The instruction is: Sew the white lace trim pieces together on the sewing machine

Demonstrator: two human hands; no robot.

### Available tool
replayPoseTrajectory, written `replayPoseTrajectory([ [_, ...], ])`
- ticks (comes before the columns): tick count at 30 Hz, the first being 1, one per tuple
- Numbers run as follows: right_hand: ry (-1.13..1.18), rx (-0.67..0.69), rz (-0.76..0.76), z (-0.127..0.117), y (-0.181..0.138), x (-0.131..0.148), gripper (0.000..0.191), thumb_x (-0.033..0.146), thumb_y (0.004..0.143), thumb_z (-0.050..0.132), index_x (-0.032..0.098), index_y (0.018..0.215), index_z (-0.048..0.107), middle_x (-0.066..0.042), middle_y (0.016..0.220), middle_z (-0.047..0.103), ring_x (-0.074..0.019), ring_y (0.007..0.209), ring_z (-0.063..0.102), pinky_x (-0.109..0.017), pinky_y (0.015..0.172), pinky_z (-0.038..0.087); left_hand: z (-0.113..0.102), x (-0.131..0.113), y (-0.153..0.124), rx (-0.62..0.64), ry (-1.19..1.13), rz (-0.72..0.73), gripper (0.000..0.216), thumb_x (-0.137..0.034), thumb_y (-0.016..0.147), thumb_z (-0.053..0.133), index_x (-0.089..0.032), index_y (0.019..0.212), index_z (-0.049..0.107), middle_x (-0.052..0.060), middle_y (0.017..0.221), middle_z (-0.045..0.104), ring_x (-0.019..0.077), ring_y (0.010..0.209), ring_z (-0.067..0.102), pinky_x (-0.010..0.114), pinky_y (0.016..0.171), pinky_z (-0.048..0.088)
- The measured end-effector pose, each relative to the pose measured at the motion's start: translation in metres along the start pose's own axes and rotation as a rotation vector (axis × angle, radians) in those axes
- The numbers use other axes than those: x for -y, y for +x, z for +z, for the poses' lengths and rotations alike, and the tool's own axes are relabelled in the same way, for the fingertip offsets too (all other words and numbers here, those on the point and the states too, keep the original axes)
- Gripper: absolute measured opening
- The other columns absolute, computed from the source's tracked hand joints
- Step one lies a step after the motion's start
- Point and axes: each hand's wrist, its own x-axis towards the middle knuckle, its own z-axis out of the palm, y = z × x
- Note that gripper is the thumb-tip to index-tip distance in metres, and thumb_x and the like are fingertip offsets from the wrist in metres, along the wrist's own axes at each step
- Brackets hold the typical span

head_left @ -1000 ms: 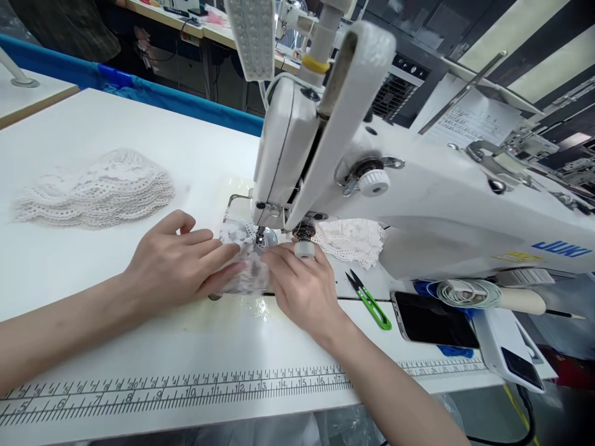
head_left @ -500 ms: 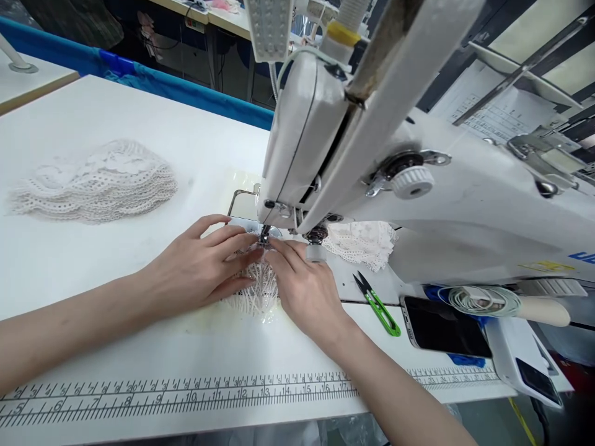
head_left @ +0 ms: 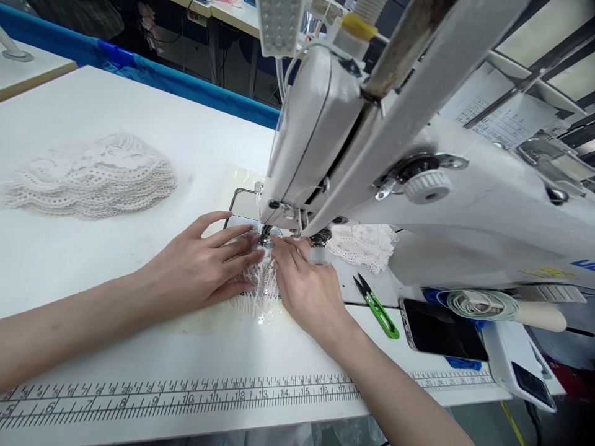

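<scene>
A piece of white lace [head_left: 258, 291] lies under the presser foot [head_left: 264, 233] of a white sewing machine [head_left: 311, 124]. My left hand [head_left: 204, 260] rests on the lace's left side, palm down, with its fingers spread. On the right side, my right hand [head_left: 307, 285] bends its fingers close together and presses the lace beside the foot; its fingertips are partly hidden by the machine. Behind that hand, another lace piece [head_left: 365, 244] lies under the machine arm. The stack of white lace pieces [head_left: 97, 176] sits on the table to the left.
Green thread snips [head_left: 379, 306] lie right of my right hand. Beyond them are a phone [head_left: 441, 328], a coil of pale cord [head_left: 483, 303] and a white box-like device [head_left: 518, 365]. A printed ruler [head_left: 186, 399] runs along the front edge of the table [head_left: 139, 347].
The view has shifted slightly, so the machine sits a little further right. Both hands stay at nearly the same place on the lace.
</scene>
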Motion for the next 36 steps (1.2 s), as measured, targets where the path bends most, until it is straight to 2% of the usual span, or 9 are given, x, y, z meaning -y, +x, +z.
replayPoseTrajectory([
  [6, 0.006, -0.020, -0.010, 0.002, 0.000, -0.002, 0.032, 0.003, 0.096, 0.052, 0.010, 0.123, 0.067, -0.012, 0.122, 0.078, -0.0268, 0.118, 0.069, -0.044, 0.105, 0.057, 0.001, 0.000, 0.001, -0.039, 0.019, 0.021, 0.036, -0.041, 0.109, 0.047, -0.020, 0.128, 0.069, 0.007, 0.125, 0.078, 0.0275, 0.122, 0.069, 0.052, 0.121, 0.034],
  [16, 0.005, -0.030, 0.013, 0.003, 0.000, -0.004, 0.038, 0.003, 0.096, 0.050, 0.013, 0.129, 0.065, -0.012, 0.123, 0.078, -0.0283, 0.115, 0.070, -0.047, 0.103, 0.058, 0.009, 0.001, -0.003, -0.030, -0.033, -0.053, 0.038, -0.042, 0.106, 0.051, -0.025, 0.136, 0.065, 0.007, 0.128, 0.077, 0.0287, 0.129, 0.065, 0.056, 0.125, 0.032],
  [19, 0.043, -0.052, -0.022, 0.000, -0.002, -0.004, 0.035, 0.000, 0.095, 0.049, 0.016, 0.119, 0.069, -0.009, 0.120, 0.079, -0.0242, 0.111, 0.071, -0.043, 0.102, 0.058, 0.004, 0.000, -0.004, -0.119, -0.043, 0.030, 0.034, -0.041, 0.104, 0.057, -0.024, 0.131, 0.068, 0.004, 0.124, 0.078, 0.0250, 0.125, 0.068, 0.049, 0.127, 0.033],
  [22, 0.121, -0.092, -0.090, -0.005, -0.004, -0.004, 0.030, 0.001, 0.095, 0.050, 0.017, 0.108, 0.073, -0.004, 0.110, 0.081, -0.0184, 0.095, 0.073, -0.036, 0.096, 0.058, 0.001, -0.003, -0.008, -0.159, -0.062, 0.147, 0.036, -0.045, 0.104, 0.056, -0.018, 0.124, 0.070, 0.006, 0.119, 0.079, 0.0238, 0.116, 0.071, 0.042, 0.118, 0.047],
  [26, 0.231, -0.132, -0.132, -0.008, -0.006, -0.006, 0.022, 0.025, 0.103, 0.056, 0.014, 0.105, 0.074, -0.008, 0.101, 0.080, -0.0206, 0.089, 0.072, -0.037, 0.089, 0.060, 0.005, -0.005, -0.013, -0.160, -0.068, 0.152, 0.022, -0.021, 0.102, 0.057, -0.016, 0.118, 0.072, 0.010, 0.115, 0.079, 0.0236, 0.108, 0.073, 0.036, 0.095, 0.059],
  [29, 0.290, -0.111, -0.131, -0.006, -0.007, -0.007, 0.052, 0.058, 0.100, 0.057, 0.011, 0.116, 0.073, -0.014, 0.107, 0.079, -0.0262, 0.095, 0.072, -0.043, 0.088, 0.060, 0.004, -0.006, -0.011, -0.171, -0.124, 0.075, 0.025, -0.011, 0.102, 0.050, -0.016, 0.114, 0.071, 0.010, 0.110, 0.080, 0.0212, 0.102, 0.074, 0.031, 0.084, 0.061],
  [31, 0.240, -0.092, -0.129, -0.006, -0.008, -0.008, 0.044, 0.049, 0.101, 0.059, 0.012, 0.119, 0.074, -0.013, 0.112, 0.079, -0.0257, 0.098, 0.071, -0.043, 0.090, 0.060, 0.001, -0.007, -0.008, -0.153, -0.151, 0.045, 0.025, -0.013, 0.104, 0.049, -0.015, 0.116, 0.071, 0.010, 0.112, 0.080, 0.0209, 0.100, 0.075, 0.030, 0.079, 0.062],
  [33, 0.160, -0.096, -0.146, -0.005, -0.008, -0.008, 0.024, 0.023, 0.101, 0.058, 0.016, 0.116, 0.076, -0.009, 0.115, 0.080, -0.0217, 0.099, 0.072, -0.040, 0.094, 0.059, 0.000, -0.009, -0.007, -0.141, -0.119, 0.049, 0.027, -0.014, 0.102, 0.054, -0.014, 0.125, 0.069, 0.011, 0.118, 0.079, 0.0226, 0.104, 0.075, 0.032, 0.083, 0.064],
  [36, 0.128, -0.118, -0.197, -0.006, -0.008, -0.008, 0.029, 0.007, 0.098, 0.056, 0.019, 0.110, 0.079, -0.004, 0.117, 0.080, -0.0179, 0.099, 0.074, -0.037, 0.097, 0.060, 0.005, -0.013, -0.012, -0.143, -0.051, 0.040, 0.040, -0.008, 0.098, 0.056, -0.016, 0.137, 0.065, 0.009, 0.125, 0.078, 0.0252, 0.116, 0.071, 0.037, 0.096, 0.062],
])
